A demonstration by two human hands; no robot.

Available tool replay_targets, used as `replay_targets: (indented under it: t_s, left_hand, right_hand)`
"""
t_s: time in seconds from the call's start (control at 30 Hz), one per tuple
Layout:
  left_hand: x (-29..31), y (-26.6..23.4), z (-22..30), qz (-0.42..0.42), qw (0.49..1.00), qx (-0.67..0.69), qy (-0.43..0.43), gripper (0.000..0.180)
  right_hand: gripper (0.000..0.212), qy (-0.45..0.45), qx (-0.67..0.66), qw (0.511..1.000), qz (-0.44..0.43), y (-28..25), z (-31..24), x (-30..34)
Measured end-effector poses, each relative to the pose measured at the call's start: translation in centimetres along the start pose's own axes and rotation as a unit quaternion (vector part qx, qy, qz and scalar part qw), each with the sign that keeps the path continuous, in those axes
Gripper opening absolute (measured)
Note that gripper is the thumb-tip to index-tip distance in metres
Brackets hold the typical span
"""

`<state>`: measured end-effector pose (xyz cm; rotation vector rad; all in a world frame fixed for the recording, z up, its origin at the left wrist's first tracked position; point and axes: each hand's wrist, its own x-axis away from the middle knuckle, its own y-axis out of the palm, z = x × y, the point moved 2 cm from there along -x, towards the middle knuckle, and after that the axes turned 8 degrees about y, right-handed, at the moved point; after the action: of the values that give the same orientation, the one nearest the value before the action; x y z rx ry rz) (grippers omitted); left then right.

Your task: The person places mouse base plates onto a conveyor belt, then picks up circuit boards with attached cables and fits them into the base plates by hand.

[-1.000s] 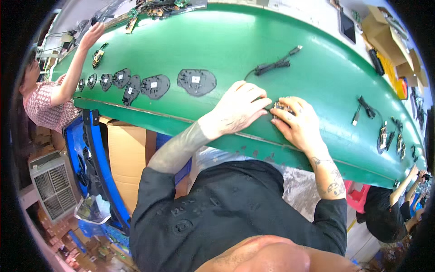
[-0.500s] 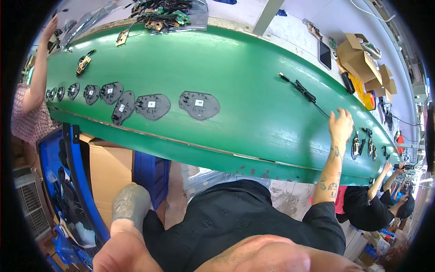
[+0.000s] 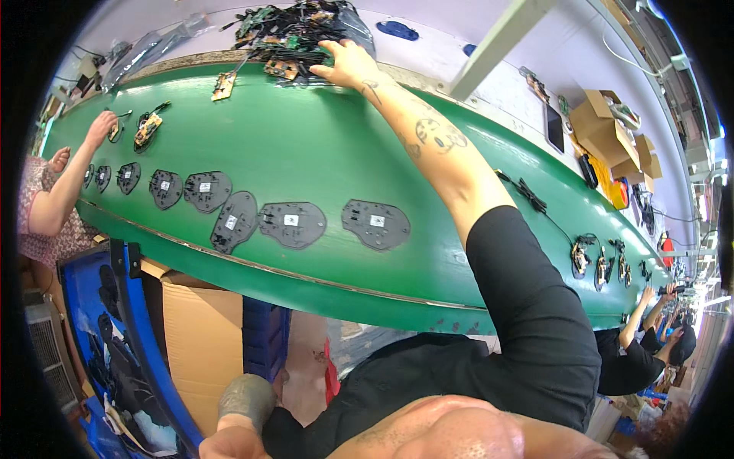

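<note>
My right hand reaches across to the far side and is at the near edge of a heaped pile of black cables with small circuit boards. Its fingers are apart, and I see nothing held in them. My left arm is low at the lower left, and that hand does not show. A row of dark grey mouse-shaped base plates, each with a white label, lies along the green belt. A tan circuit board rests near the pile, its cable running into it. Off to the right, a board with a bundled cable sits on a grey base.
A metal post rises beyond the belt. Open cardboard boxes and a dark tablet-like panel stand at the far right. A co-worker's hand is over the belt at left. A blue bin stands below.
My right hand has swung from the right side of the belt to the pile at the far side. A board on a base now lies at the cable's end. The co-worker's hand has come down.
</note>
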<state>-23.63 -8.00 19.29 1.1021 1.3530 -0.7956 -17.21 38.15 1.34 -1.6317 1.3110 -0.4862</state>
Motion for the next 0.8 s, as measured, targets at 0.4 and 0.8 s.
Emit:
replay_targets:
  t_s: [0.4, 0.8]
  left_hand:
    - [0.4, -2.3, 0.7, 0.054, 0.993, -0.001, -0.109, 0.027]
    - [0.0, -3.1, 3.8, -0.038, 0.998, -0.013, -0.052, 0.045]
  right_hand:
    - [0.032, 0.055, -0.295, 0.941, 0.153, -11.1, -3.0, -6.5]
    - [0.029, 0.016, -0.179, 0.945, 0.275, -23.0, 2.2, 5.3]
